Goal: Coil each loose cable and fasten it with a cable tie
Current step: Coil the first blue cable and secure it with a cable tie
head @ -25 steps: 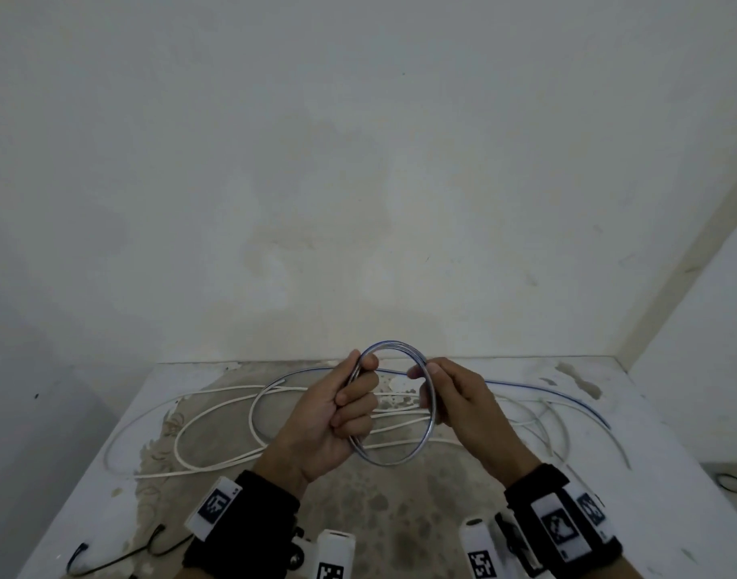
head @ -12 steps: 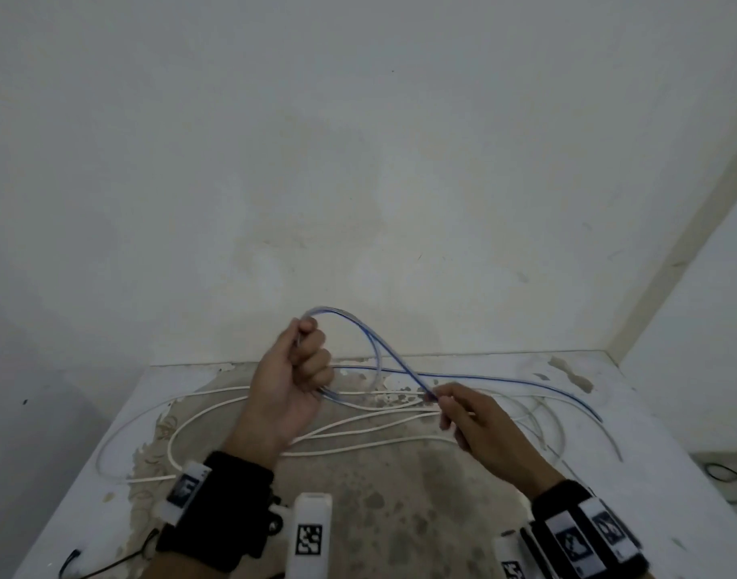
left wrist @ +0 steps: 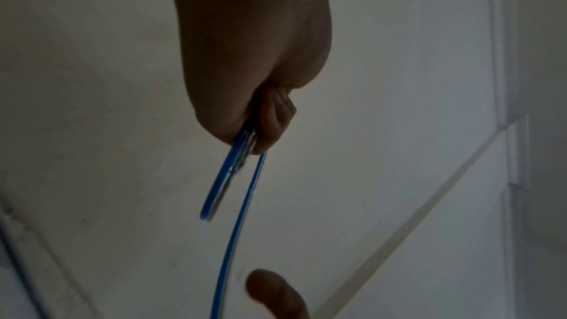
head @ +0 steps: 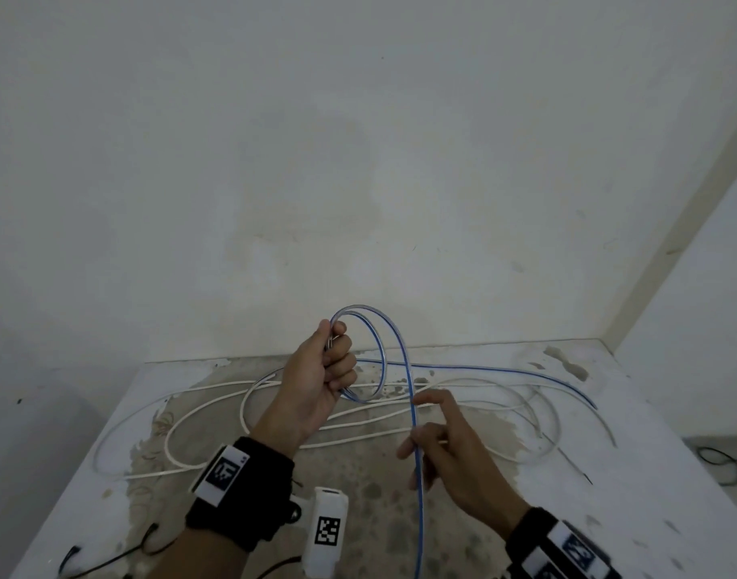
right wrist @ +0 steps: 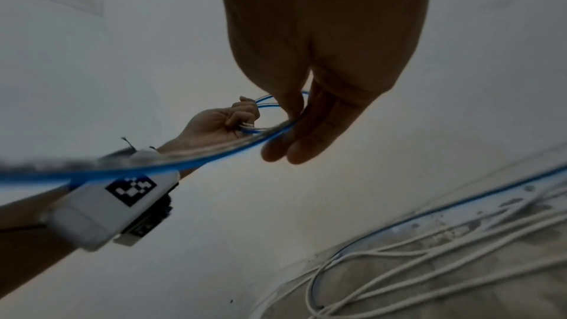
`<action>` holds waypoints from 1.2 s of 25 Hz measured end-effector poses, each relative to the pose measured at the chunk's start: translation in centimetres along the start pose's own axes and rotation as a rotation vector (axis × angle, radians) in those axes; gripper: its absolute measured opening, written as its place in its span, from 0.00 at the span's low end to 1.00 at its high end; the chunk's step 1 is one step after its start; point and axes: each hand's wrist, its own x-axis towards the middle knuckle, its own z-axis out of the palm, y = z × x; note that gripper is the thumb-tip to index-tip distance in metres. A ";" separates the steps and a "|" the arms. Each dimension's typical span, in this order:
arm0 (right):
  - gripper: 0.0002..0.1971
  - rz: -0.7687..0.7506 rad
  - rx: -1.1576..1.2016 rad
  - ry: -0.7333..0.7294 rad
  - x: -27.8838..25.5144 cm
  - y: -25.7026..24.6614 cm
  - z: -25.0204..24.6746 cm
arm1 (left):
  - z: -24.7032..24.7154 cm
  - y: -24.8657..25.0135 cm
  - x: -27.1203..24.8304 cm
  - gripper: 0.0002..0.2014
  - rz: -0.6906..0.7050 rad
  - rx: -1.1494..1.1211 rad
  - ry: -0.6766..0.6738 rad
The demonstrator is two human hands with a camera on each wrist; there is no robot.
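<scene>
Mid-coil: I'm gripping the clear blue-striped cable (head: 394,348) loops in left hand (head: 323,384); right hand (head: 442,449), fingers loose, is guiding slack—next loop needs feeding w/o twist.

Dim, flat indoor light washes the pale wall (head: 358,160) grey-green, with soft shadows and no glare. Both wrist views show the hands as dark, backlit silhouettes. The blue cable (right wrist: 92,174) smears with motion blur near the lens, and wide-angle distortion bends the worktop (head: 672,474) edges.
</scene>
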 end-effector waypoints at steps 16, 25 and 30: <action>0.03 -0.061 0.069 -0.239 -0.3 1.5 -0.1 | -0.8 2.6 2.1 0.19 0.064 -0.084 0.093; 0.05 -0.195 0.116 0.041 1.3 -1.9 0.5 | 0.9 -0.9 0.5 0.16 -0.079 0.096 0.080; 0.05 -0.105 0.194 0.106 2.8 -4.9 0.9 | 2.6 -2.8 -0.9 0.17 -0.151 0.361 0.090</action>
